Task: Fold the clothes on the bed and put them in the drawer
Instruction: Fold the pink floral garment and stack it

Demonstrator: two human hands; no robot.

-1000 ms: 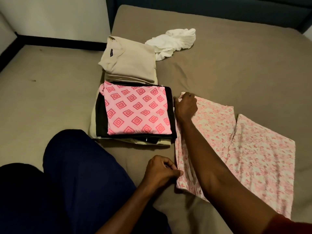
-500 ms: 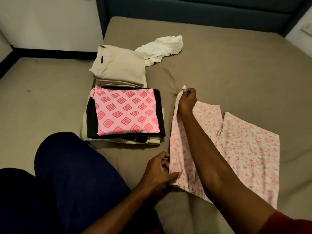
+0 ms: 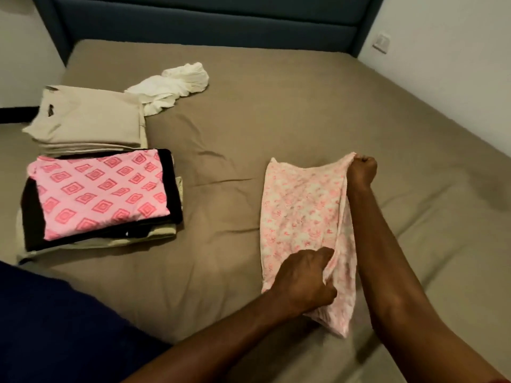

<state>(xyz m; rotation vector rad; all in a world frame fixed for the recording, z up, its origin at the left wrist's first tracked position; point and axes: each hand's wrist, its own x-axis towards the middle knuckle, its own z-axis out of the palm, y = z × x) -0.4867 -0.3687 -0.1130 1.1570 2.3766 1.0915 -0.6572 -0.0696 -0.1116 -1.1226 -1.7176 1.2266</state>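
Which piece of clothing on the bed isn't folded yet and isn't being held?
The white garment, lying crumpled beyond the beige stack. The stacked clothes are folded flat, and both hands hold the floral piece.

Pale pink floral-print garment (image 3: 301, 205), centre right. Pink top with darker pink diamond pattern (image 3: 102, 192) on black fold (image 3: 170, 186), left. Beige folded stack (image 3: 88, 123), upper left. White crumpled cloth (image 3: 171, 87). Taupe bedsheet (image 3: 276, 106); dark teal headboard (image 3: 204, 23), top.
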